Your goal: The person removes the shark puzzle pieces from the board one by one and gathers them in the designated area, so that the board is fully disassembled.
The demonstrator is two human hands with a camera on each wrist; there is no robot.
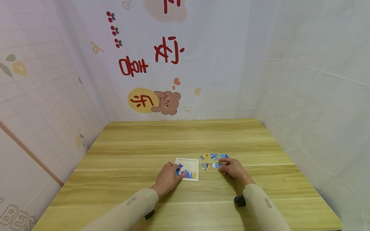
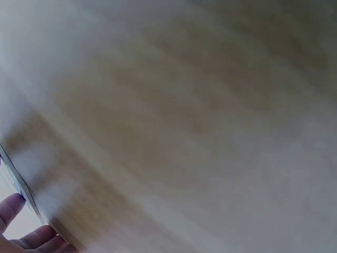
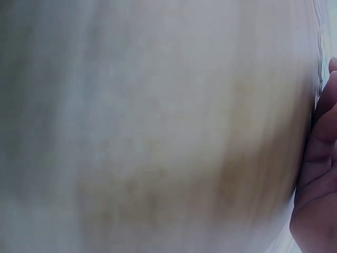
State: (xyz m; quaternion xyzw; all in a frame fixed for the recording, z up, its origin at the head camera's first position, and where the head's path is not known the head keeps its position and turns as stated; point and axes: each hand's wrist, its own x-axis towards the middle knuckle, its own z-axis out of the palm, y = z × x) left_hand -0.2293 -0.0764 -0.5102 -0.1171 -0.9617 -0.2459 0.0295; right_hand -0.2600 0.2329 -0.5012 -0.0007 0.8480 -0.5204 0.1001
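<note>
A small jigsaw tray [image 1: 197,170] with a pale frame lies on the table, with several coloured pieces fitted along its left and lower parts. My left hand [image 1: 168,176] grips the tray's left side, thumb over the frame and fingers along the outer edge; the left wrist view shows the thumb [image 2: 11,208] at its rim. Right of the tray, my right hand [image 1: 233,169] is low over loose puzzle pieces. Its thumb and forefinger are apart beside a white and blue piece [image 1: 215,165]; whether they touch it is too small to tell. In the right wrist view, only part of the hand [image 3: 318,158] shows.
More loose pieces lie in two short rows, among them a yellow one [image 1: 204,156], a blue and white one [image 1: 214,157] and a blue one [image 1: 224,156]. Pale printed cloth [image 1: 214,80] surrounds the wooden table [image 1: 138,138] at the back and sides.
</note>
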